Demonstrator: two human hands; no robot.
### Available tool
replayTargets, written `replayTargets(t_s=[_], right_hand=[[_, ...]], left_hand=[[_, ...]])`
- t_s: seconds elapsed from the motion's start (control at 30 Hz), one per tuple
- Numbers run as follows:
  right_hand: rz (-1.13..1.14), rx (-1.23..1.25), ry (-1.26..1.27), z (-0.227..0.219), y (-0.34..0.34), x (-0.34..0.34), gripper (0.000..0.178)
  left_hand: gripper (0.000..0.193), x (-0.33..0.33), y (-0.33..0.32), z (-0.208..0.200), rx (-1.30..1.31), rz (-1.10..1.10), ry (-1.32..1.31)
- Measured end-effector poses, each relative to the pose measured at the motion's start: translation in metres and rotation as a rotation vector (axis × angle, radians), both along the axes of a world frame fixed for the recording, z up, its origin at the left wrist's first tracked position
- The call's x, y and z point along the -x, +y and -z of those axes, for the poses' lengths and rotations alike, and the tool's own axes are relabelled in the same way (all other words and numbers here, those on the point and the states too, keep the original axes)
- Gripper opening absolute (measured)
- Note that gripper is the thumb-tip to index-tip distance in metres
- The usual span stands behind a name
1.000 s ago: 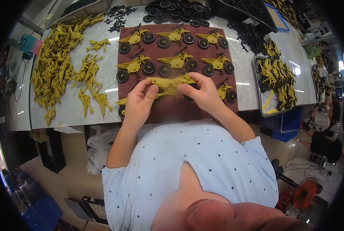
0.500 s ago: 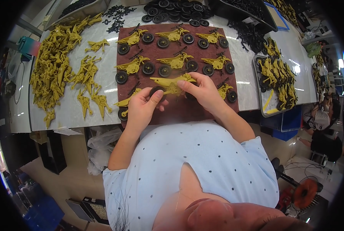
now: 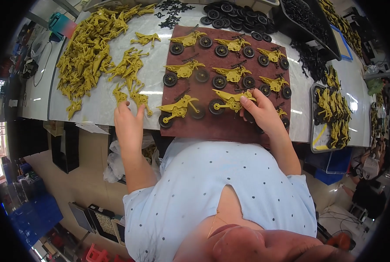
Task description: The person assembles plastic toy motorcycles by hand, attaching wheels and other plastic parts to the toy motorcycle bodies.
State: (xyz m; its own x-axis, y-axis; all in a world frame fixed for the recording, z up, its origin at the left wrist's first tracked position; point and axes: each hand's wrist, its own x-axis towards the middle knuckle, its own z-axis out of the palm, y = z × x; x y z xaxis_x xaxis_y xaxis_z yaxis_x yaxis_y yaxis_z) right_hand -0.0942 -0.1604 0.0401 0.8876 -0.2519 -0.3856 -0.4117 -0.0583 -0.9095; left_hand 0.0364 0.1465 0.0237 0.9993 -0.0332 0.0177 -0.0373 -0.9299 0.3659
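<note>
My right hand [image 3: 263, 112] grips a yellow toy motorcycle body [image 3: 228, 100] at its right end, thumb on top. It is low over the front row of the dark red mat [image 3: 190, 129], with a black wheel [image 3: 216, 106] at its left end. Over on the left, my left hand [image 3: 128, 122] has thumb and fingers apart around loose yellow bodies [image 3: 138, 98] on the table; I cannot tell whether it touches them. Another toy motorcycle [image 3: 177, 108] lies between the hands. Behind it, more toy motorcycles [image 3: 232, 73] lie in rows with black wheels beside them.
A large heap of yellow bodies [image 3: 88, 48] covers the table's left side. Black wheels [image 3: 238, 16] are piled behind the mat, near small black parts [image 3: 171, 12]. On the right are a black bin [image 3: 310, 26] and a tray [image 3: 319, 142] of yellow-and-black toys.
My left hand has let go of the black wheel and moved left to the loose yellow bodies. My right hand has lowered the toy toward the mat. The whole view has shifted.
</note>
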Motion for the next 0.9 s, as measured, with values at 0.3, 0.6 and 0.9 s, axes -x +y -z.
replayTargets(t_s=[0.3,0.6,0.9], right_hand=[[-0.058,0.4,0.01,0.018,0.014,-0.001,0.044],[-0.13,0.872,-0.021,0.003,0.017,0.017,0.04],[0.087,0.517,-0.3,-0.017,-0.016,0.024,0.027]], left_hand=[[0.047,-0.012,-0.026,0.027,-0.1,-0.003,-0.24],[0.052,-0.021,-0.03,0.017,-0.192,0.06,-0.195],[0.05,-0.01,-0.041,-0.034,0.106,0.351,-0.331]])
